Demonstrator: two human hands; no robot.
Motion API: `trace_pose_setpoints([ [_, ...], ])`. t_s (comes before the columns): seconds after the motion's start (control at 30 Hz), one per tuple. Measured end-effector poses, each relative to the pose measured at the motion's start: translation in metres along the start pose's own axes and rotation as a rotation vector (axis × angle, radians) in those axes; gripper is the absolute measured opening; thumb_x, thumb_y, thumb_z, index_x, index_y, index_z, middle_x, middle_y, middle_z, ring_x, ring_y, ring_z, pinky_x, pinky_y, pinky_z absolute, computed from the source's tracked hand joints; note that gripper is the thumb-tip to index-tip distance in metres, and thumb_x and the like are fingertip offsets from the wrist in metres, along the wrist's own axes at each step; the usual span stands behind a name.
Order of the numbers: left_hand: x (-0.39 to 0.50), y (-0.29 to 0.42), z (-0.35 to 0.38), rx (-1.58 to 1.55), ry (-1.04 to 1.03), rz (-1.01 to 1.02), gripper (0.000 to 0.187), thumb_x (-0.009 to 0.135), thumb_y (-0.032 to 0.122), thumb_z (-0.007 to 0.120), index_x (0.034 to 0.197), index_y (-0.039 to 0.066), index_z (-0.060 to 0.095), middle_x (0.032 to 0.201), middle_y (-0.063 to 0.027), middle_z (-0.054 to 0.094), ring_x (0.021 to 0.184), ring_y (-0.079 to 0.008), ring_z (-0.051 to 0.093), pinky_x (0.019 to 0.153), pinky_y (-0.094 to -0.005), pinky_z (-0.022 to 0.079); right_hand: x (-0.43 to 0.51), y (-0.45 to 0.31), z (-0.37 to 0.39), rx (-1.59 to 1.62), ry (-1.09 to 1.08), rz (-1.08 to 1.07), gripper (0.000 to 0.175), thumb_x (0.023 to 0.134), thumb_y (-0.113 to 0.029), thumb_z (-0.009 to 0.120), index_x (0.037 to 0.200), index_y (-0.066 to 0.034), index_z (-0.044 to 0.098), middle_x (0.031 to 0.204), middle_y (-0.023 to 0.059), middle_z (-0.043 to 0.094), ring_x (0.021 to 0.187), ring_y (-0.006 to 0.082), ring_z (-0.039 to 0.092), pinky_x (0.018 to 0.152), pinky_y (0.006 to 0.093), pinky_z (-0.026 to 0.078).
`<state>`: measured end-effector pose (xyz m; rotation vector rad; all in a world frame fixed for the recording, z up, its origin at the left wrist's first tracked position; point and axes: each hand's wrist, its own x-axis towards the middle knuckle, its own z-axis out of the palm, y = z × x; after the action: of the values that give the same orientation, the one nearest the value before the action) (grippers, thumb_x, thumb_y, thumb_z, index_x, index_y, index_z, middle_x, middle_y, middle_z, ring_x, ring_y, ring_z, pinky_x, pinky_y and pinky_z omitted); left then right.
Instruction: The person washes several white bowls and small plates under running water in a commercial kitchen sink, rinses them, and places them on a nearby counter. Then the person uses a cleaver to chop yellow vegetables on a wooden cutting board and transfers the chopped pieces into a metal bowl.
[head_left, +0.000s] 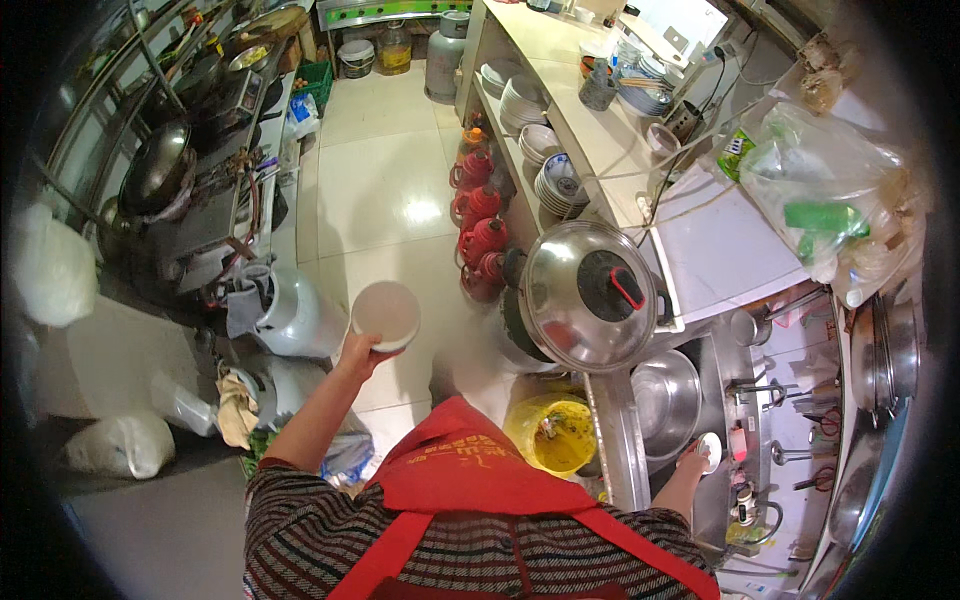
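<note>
My left hand grips the rim of a round, pale bowl or tub, held out over the tiled floor. Whether anything is inside it I cannot tell. On the other side, my right hand is over the metal sink with a small white round dish or lid in its fingers. Just beyond that hand sits a wide stainless steel basin. A yellow-lined waste bucket stands on the floor between my body and the sink's edge.
A large pot with a steel lid stands ahead on the right. Red thermos flasks line the floor beside shelves of stacked bowls. At left are a gas cylinder and a stove with a wok. Utensils hang behind the sink.
</note>
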<state>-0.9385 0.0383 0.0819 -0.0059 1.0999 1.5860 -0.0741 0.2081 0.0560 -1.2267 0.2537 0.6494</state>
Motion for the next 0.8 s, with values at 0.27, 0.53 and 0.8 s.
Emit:
trace_pose_setpoints([
  [0.27,0.175,0.113,0.067,0.060,0.034,-0.049,0.037,0.089,-0.003,0.055,0.124,-0.012,0.047,0.117,-0.0221,0.060,0.103,-0.0392,0.066,0.092,-0.0478,0.062,-0.024,0.072,0.021,-0.349,0.116,-0.144,0.055,0.097,-0.032,0.061,0.139,0.0013,0.050,0.125,0.0181,0.062,0.102,0.0327,0.066,0.080,0.0372,0.060],
  [0.53,0.320,0.206,0.195,0.170,-0.033,-0.076,0.042,0.087,-0.004,0.056,0.126,-0.015,0.047,0.122,-0.0302,0.059,0.104,-0.0410,0.067,0.094,-0.0444,0.060,-0.072,0.093,0.081,-0.026,0.107,-0.238,0.054,0.100,-0.029,0.059,0.140,0.0034,0.045,0.126,0.0188,0.059,0.107,0.0311,0.062,0.079,0.0358,0.060],
  [0.8,0.481,0.263,0.365,0.158,-0.260,-0.128,0.047,0.090,0.014,0.062,0.128,-0.011,0.049,0.119,-0.0288,0.060,0.104,-0.0364,0.068,0.092,-0.0439,0.061,-0.124,0.047,0.132,-0.057,0.063,-0.305,0.056,0.094,-0.022,0.070,0.139,-0.0018,0.046,0.124,0.0175,0.059,0.100,0.0283,0.066,0.072,0.0300,0.063],
])
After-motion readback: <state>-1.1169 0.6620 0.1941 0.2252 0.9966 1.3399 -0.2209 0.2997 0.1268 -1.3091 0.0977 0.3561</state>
